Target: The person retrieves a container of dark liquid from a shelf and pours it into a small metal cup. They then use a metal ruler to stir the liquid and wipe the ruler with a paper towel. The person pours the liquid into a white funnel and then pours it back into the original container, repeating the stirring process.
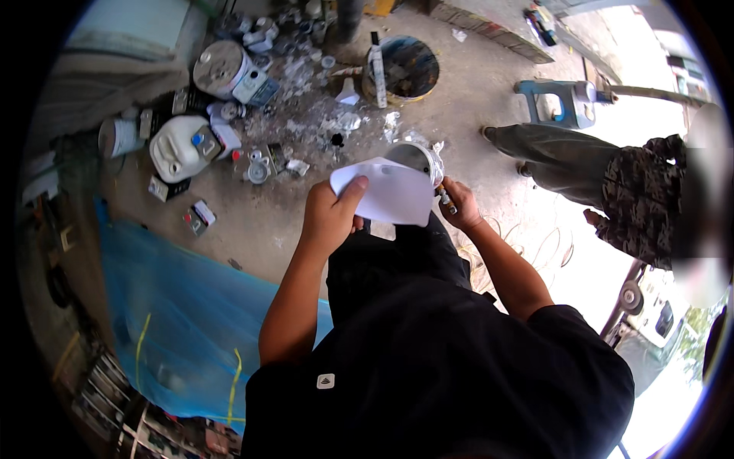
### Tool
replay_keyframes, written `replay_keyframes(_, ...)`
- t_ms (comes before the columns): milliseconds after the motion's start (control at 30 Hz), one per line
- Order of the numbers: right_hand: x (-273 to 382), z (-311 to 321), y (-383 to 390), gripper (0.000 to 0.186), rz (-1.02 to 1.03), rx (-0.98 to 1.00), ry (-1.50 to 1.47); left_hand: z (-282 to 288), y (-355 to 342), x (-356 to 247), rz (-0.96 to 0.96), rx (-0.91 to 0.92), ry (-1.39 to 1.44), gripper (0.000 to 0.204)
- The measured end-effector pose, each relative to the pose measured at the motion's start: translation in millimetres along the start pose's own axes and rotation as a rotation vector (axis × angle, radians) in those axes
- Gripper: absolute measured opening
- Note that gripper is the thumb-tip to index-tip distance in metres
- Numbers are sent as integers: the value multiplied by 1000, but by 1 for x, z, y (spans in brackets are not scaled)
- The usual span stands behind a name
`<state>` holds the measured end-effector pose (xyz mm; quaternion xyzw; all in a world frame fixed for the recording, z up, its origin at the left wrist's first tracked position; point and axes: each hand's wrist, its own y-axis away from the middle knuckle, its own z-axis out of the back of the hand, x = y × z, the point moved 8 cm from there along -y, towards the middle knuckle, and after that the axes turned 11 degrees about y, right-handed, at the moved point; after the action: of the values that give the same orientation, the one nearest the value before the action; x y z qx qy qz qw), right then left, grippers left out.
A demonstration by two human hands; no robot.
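My left hand [329, 214] grips a white, curved-edged sheet [391, 193] by its left side, thumb on top, in front of my body. My right hand [463, 206] is closed on a metal fitting with a brass-coloured part [446, 199], apparently a spray gun. A pale grey cup [413, 150] with a silvery, crumpled-looking rim sits at its upper end, partly hidden behind the white sheet.
Another person [566, 161] stands at right near a blue stool [566, 111]. A stained bucket [413, 69], containers [180, 145] and scraps cover the floor ahead. Translucent blue plastic [176, 306] lies at lower left. Coiled hose [520, 249] lies beside my right arm.
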<state>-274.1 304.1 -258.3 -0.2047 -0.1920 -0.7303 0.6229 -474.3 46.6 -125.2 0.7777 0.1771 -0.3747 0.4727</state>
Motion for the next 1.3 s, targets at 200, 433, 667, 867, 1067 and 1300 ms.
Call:
replay_keyframes(200, -12, -75, -28, 71, 98, 185, -82, 53, -14, 53, 131, -119, 107, 20)
replay_keyframes(433, -63, -160, -90, 63, 192, 254, -102, 94, -103, 140, 212, -293, 161, 20)
replay_keyframes(667, -159, -273, -135, 62, 321, 309, -112, 110, -222, 244, 327, -241, -77, 34)
replay_keyframes(867, -259, -374, -137, 64, 385, 339, -218, 146, -287, 333, 82, -44, -156, 60)
replay_keyframes(1067, -350, -447, -136, 50, 437, 349, -240, 243, -404, 472, 43, -116, 96, 27)
replay_keyframes(1300, -466, -560, -118, 42, 94, 449, -570, 327, -520, 629, -380, -439, -739, 77)
